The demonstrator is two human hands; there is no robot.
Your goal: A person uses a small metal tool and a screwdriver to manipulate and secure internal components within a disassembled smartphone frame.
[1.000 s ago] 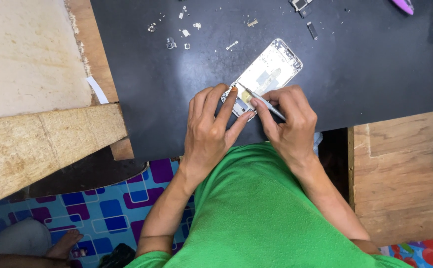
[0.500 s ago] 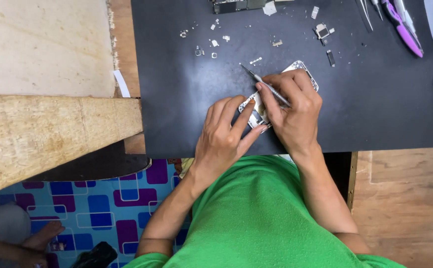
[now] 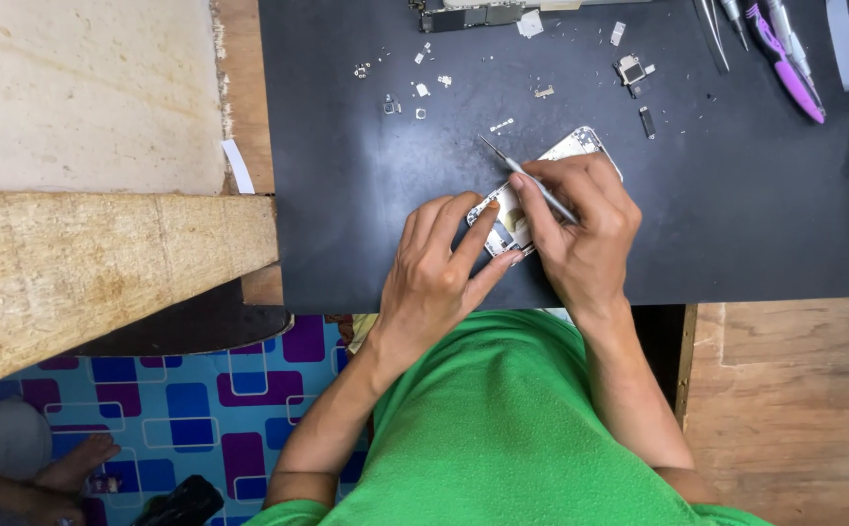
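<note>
Lying on the black work mat, a white phone frame is mostly covered by both hands, with only its far corner and a strip of its near end showing between the fingers. The left hand presses down on the frame's near end, index finger and thumb spread against its edge, pinning it to the mat rather than closing around it. The right hand is curled over the frame's middle and pinches a thin metal tool, a slim probe or screwdriver, between thumb and index finger; its shaft slants up and away to the left, its tip well above the fingers.

Beyond the hands, small loose screws and parts lie scattered across the mat, with a small square component just to the right of them. A purple-handled tool and metal tweezers lie near the mat's far right corner. A rough wooden beam runs along the left, and patterned blue and purple flooring shows below it. The person wears a green shirt.
</note>
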